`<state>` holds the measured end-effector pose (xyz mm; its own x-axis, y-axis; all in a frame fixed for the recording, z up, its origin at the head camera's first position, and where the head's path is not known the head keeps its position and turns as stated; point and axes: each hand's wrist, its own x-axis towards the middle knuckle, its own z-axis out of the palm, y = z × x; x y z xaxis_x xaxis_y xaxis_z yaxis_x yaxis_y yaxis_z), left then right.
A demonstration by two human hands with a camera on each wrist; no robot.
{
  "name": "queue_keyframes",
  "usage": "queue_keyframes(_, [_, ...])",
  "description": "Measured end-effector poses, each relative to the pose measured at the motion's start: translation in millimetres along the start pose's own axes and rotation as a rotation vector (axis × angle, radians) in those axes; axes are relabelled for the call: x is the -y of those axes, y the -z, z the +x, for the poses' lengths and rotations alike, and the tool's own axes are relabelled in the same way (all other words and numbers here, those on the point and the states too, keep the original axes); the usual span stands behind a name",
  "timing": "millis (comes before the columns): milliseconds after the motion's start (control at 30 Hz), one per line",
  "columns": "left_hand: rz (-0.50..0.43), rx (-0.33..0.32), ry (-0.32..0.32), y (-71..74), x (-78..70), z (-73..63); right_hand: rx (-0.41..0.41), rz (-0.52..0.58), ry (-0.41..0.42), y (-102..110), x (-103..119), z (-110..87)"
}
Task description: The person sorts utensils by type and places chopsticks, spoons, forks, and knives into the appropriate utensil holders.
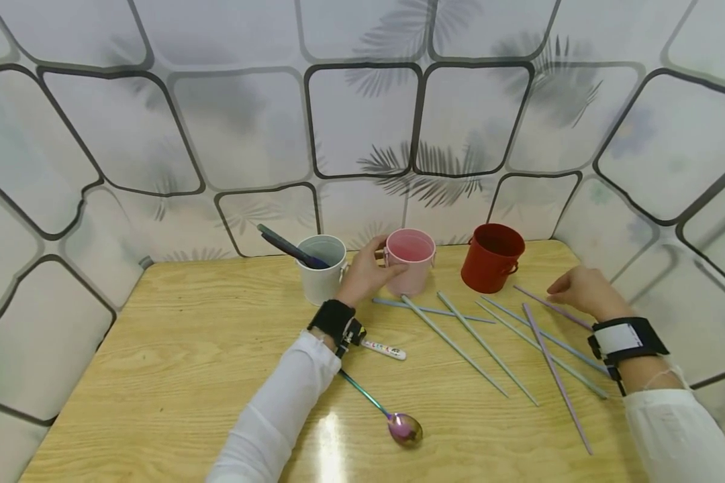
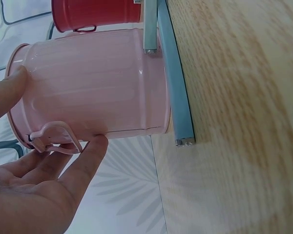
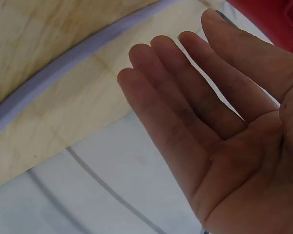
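My left hand (image 1: 365, 272) holds the small pink bucket (image 1: 412, 258) from its left side. In the left wrist view the thumb lies by the rim of the bucket (image 2: 93, 83) and the other fingers are at its wall near the wire-handle lug. A blue chopstick (image 2: 175, 83) and a pale green one (image 2: 150, 29) lie right at the bucket's base. To the right, my right hand (image 1: 586, 293) hovers over a purple chopstick (image 1: 552, 307). Seen from the right wrist, its fingers (image 3: 171, 102) are slightly bent, with nothing between them, and the purple chopstick (image 3: 63, 66) lies beyond them.
A red bucket (image 1: 493, 258) stands right of the pink one. On the left, a white bucket (image 1: 320, 285) contains dark-handled utensils (image 1: 290, 248). More chopsticks (image 1: 489, 349) are spread over the wooden table (image 1: 175, 376). A white marker (image 1: 384, 349) and a spoon (image 1: 405, 429) lie nearer the front.
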<state>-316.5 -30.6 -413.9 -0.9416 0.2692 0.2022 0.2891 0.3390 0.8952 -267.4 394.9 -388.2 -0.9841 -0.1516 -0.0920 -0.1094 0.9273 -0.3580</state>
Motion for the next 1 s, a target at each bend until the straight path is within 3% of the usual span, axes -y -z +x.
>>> queue_keyframes(300, [-0.009, -0.01, -0.012, 0.3, 0.0, 1.1, 0.013, -0.025, -0.003, -8.5, -10.5, 3.3])
queue_keyframes(1000, [0.006, -0.008, 0.006, 0.1, 0.4, 1.2, 0.052, 0.062, -0.008, -14.7, -15.7, 5.0])
